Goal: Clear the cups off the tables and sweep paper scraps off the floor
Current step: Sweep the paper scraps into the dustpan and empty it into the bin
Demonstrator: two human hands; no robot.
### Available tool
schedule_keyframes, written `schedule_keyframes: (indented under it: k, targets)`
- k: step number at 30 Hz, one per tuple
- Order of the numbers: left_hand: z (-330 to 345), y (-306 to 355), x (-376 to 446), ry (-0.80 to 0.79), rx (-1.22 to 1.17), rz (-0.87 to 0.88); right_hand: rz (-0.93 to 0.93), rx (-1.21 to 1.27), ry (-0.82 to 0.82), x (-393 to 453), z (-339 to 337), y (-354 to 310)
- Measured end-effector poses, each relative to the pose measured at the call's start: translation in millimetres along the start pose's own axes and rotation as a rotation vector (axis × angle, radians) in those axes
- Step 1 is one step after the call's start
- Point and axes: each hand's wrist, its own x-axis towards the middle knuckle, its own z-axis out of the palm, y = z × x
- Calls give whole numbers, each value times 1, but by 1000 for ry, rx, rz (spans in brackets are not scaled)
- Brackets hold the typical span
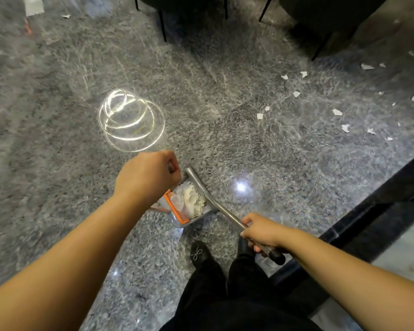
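Your left hand [148, 174] is curled in a tight grip around a dark handle end [171, 167] that just pokes out past the knuckles, directly above the dustpan [184, 206]. Your right hand [261, 231] has its grip wrapped round a metal pole [215, 201], near its black end cap [277, 256], and the pole runs up and left from there, crossing the right edge of the dustpan. What sits at the far end of the pole you cannot tell from here. The dustpan hangs or stands just in front of your feet; it has an orange comb [177, 209] along its left rim and already holds a heap of white paper and what looks like a crumpled cup [191, 199]. More paper scraps [337, 112] lie scattered on the speckled grey floor [58, 115] to the upper right, well apart from the dustpan, with a few more at the top left. Black chair legs [163, 26] stand at the top, and a dark bench [380, 211] edge cuts across at the right. One black shoe [198, 254] shows below the dustpan.
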Motion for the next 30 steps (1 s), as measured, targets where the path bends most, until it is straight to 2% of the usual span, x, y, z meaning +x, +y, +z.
schedule_keyframes:
  k: [10, 16, 23, 30]
  targets:
    - [-14, -2, 0, 36, -53, -10, -21, 125, 41, -33, -30, 7]
    - [-28, 16, 21, 106, -50, -11, -41, 346, 142, -44, -68, 9]
    - [-46, 58, 82, 115, -66, -1, -105, 548, 248, -47, -146, 6]
    - [-69, 117, 175, 125, -77, -7, -120, 607, 283, -26, -251, -6]
